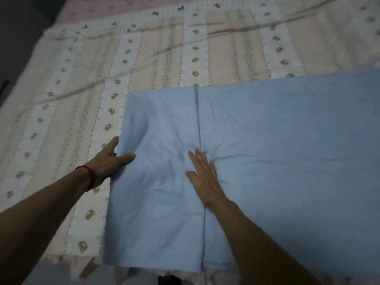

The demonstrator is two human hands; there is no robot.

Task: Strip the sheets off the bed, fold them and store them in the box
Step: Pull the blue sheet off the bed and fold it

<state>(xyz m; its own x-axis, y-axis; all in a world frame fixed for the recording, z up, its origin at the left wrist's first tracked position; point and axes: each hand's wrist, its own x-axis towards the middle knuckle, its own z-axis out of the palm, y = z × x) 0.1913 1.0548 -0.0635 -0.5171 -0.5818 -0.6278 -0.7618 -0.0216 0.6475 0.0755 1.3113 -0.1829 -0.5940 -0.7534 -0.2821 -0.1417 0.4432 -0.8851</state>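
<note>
A light blue sheet [277,140], partly folded, lies flat across the right half of the bed, with a folded flap on its left side ending in a straight edge down the middle. My left hand [109,161] grips the sheet's left edge, thumb on top and fingers tucked under the cloth. My right hand [202,177] lies flat on the sheet beside the flap's edge, fingers straight, pressing the fabric into small creases. No box is in view.
Under the blue sheet a pink and white striped bedspread [144,58] with small printed motifs covers the bed. Its near fringe hangs over the bed's front edge [82,270]. Dark floor shows at the far left [12,38].
</note>
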